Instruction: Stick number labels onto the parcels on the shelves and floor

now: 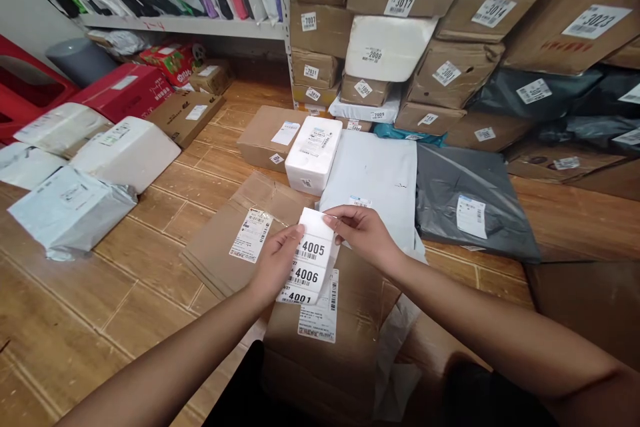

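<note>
You're holding the label strip (311,260) over the brown box (355,327). Left hand (275,263) is clamping its left edge, thumb on top; right hand (366,232) is pinching the upper right corner, thumb and finger together. 4005, 4006, 4001 are showing.

One label strip (311,260), three numbered labels (307,275), two forearms (193,353)

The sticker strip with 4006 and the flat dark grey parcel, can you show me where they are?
Sticker strip (307,275): head view, on its printed 4006.
Dark grey parcel (463,180): head view, on its top surface.
</note>
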